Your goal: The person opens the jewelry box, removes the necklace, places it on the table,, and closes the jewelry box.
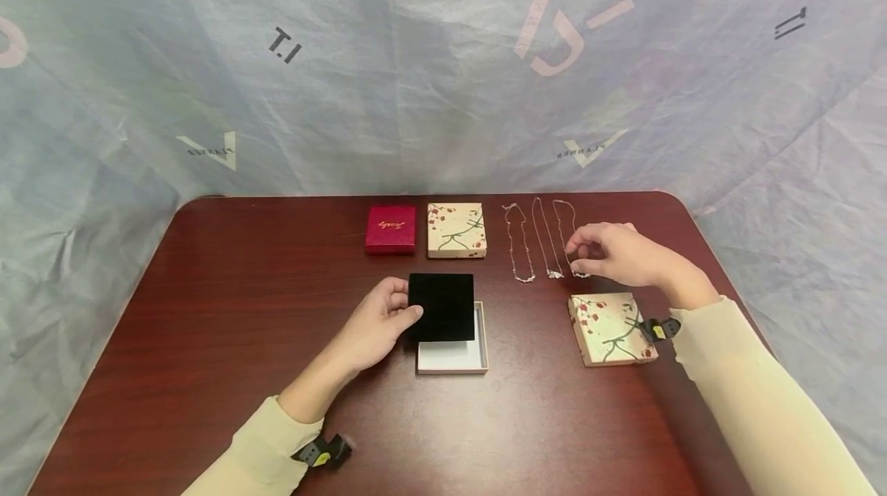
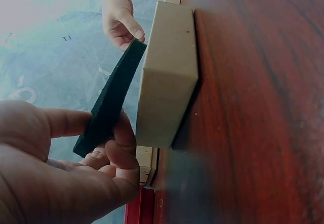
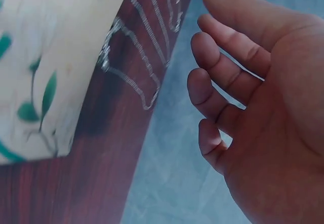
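My left hand (image 1: 377,324) pinches a black square pad (image 1: 443,305) by its left edge, thumb on top and fingers beneath. Below the pad stands an open box base (image 1: 453,363) with a white inside, partly covered by the pad. In the left wrist view the pad (image 2: 112,95) is tilted beside the cream box wall (image 2: 169,72). My right hand (image 1: 620,253) hovers by the rightmost necklace (image 1: 580,275). The right wrist view shows its fingers loosely bent, with nothing between them; a silver necklace (image 3: 105,57) lies on the table. Two more necklaces lie left of it, the middle one (image 1: 555,274) and the left one (image 1: 524,279).
A floral box lid (image 1: 610,326) lies under my right wrist. Farther back are a closed floral box (image 1: 456,230) and a red jewelry box (image 1: 391,229). The dark wooden table (image 1: 229,303) ends at a grey cloth backdrop (image 1: 346,95).
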{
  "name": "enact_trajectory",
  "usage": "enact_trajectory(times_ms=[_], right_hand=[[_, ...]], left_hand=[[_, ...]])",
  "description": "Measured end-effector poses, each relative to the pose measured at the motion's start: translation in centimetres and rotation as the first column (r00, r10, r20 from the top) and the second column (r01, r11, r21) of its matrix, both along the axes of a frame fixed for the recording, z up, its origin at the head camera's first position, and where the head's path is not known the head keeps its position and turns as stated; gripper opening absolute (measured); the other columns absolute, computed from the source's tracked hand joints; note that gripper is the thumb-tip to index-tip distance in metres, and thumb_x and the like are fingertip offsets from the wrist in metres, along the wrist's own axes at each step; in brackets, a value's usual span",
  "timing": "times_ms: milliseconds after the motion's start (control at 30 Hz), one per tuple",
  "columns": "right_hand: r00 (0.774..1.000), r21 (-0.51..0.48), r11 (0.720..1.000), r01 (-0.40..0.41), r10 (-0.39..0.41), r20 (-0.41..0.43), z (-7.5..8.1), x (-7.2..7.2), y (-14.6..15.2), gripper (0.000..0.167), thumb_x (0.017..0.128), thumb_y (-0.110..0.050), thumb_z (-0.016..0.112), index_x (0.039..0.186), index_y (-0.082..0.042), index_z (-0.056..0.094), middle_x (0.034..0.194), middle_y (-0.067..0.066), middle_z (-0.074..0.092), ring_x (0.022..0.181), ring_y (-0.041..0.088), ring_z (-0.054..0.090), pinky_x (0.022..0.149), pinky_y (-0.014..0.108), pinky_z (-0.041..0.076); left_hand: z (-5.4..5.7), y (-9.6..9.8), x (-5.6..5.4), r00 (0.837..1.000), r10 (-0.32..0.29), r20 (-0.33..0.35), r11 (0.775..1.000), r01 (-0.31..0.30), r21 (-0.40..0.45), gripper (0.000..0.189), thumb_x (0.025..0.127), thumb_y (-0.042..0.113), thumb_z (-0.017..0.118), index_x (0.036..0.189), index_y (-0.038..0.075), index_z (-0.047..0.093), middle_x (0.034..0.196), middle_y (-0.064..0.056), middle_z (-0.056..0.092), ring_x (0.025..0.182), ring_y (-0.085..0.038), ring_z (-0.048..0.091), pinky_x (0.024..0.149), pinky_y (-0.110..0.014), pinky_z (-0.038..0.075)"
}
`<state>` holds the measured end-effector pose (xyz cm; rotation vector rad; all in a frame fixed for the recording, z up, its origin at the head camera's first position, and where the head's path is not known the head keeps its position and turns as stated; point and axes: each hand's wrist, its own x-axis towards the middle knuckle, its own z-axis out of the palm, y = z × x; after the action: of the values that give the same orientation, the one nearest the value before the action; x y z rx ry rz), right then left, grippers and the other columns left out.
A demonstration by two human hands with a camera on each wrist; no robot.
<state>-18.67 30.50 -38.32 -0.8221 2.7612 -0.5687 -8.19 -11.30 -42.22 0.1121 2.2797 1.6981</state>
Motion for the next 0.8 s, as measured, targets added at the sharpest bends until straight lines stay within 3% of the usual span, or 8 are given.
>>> enact_trajectory(times_ms=[200, 433, 800], right_hand=[[0.997, -0.031, 0.999, -0.022, 0.020, -0.078, 0.7, 1.6, -1.9, 0.032, 0.095, -0.022, 0.082, 0.122, -0.011, 0.070, 0.104, -0.002, 0.067, 0.101, 0.022, 0.063, 0.090, 0.049, 0.033], [0.985, -0.097, 0.992, -0.078, 0.062, -0.164, 0.7, 3.5, -4.4, 0.049, 0.093, -0.028, 0.083, 0.134, -0.008, 0.064, 0.115, 0.002, 0.067, 0.107, 0.023, 0.062, 0.088, 0.043, 0.035], [0.977, -0.170, 0.975, -0.142, 0.110, -0.185, 0.3, 6.3, -8.3, 0.079, 0.086, -0.044, 0.087, 0.149, -0.010, 0.052, 0.137, 0.001, 0.060, 0.123, 0.019, 0.057, 0.099, 0.047, 0.040]], left_hand=[[0.0, -0.1, -0.1, 1.000, -0.006, 0.021, 1.000, 0.006, 0.018, 0.040, 0.103, 0.006, 0.064, 0.137, -0.007, 0.048, 0.131, -0.026, 0.066, 0.123, -0.036, 0.063, 0.109, -0.056, 0.047], [0.2, -0.2, -0.3, 1.000, -0.007, 0.027, 1.000, 0.006, 0.023, 0.041, 0.103, 0.007, 0.064, 0.138, -0.007, 0.048, 0.130, -0.026, 0.066, 0.121, -0.035, 0.063, 0.109, -0.056, 0.047], [0.6, 0.3, -0.1, 0.999, -0.010, 0.033, 0.999, 0.009, 0.035, 0.042, 0.104, 0.007, 0.063, 0.140, -0.007, 0.047, 0.131, -0.025, 0.065, 0.121, -0.034, 0.063, 0.108, -0.055, 0.047]])
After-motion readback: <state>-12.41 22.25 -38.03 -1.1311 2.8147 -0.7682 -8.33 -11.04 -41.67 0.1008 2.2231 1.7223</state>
